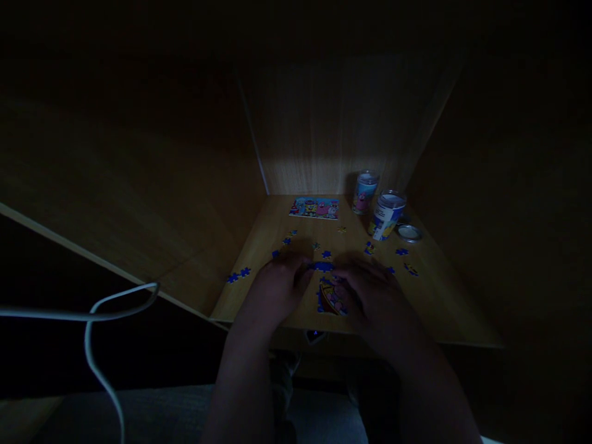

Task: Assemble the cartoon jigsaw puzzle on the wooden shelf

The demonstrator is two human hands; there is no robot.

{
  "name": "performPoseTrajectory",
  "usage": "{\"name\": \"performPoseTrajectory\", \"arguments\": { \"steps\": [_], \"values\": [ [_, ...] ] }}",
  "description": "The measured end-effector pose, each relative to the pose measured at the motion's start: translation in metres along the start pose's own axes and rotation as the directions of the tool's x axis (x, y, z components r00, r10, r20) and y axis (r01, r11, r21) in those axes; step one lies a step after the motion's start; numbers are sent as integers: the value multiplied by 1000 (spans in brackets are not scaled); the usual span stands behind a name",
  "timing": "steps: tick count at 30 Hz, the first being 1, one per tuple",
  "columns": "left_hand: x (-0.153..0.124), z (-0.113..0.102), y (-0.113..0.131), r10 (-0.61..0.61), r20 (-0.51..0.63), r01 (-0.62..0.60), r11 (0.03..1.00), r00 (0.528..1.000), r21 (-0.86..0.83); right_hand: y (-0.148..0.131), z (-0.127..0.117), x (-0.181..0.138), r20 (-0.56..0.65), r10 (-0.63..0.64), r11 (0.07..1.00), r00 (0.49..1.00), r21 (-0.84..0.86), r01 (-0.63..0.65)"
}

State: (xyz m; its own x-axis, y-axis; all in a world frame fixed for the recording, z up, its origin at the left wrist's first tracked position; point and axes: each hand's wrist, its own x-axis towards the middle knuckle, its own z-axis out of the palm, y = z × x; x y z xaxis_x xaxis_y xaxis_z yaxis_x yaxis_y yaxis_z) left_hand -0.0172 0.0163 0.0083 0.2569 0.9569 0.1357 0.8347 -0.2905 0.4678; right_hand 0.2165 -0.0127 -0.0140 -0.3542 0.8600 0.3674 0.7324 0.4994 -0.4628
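Note:
Both hands meet over a small strip of blue jigsaw puzzle pieces [322, 266] on the wooden surface. My left hand [284, 277] has its fingers curled, with the fingertips at the strip's left end. At the right end, the fingertips of my right hand [370, 285] press on the strip, fingers bent together. Just below lies a joined section of puzzle [328, 297] in blue, red, yellow and pink, partly covered by my right hand. A loose blue puzzle piece [327, 254] lies just beyond the strip. The dim light hides finger detail.
More loose pieces lie at left [245, 272] and right [411, 269]. Toward the back are a cartoon picture card [314, 208], a clear jar [365, 192], a second jar [387, 216] and a round lid [409, 232]. Wooden panels enclose the surface. A white cable [92, 317] hangs at left.

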Motion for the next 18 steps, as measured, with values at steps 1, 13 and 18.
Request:
{"name": "performPoseTrajectory", "arguments": {
  "steps": [1,13,18],
  "values": [
    [0,0,-1,5,1,-5,1000,1000,-5,0,0,0,5,-2,1000,1000,0,2],
    [1,0,2,13,-14,-13,1000,1000,9,1,0,1,13,-2,1000,1000,15,1],
    [1,1,1,26,-10,-26,999,1000,-20,1,3,2,-1,-20,1000,1000,7,20]
  ]
}}
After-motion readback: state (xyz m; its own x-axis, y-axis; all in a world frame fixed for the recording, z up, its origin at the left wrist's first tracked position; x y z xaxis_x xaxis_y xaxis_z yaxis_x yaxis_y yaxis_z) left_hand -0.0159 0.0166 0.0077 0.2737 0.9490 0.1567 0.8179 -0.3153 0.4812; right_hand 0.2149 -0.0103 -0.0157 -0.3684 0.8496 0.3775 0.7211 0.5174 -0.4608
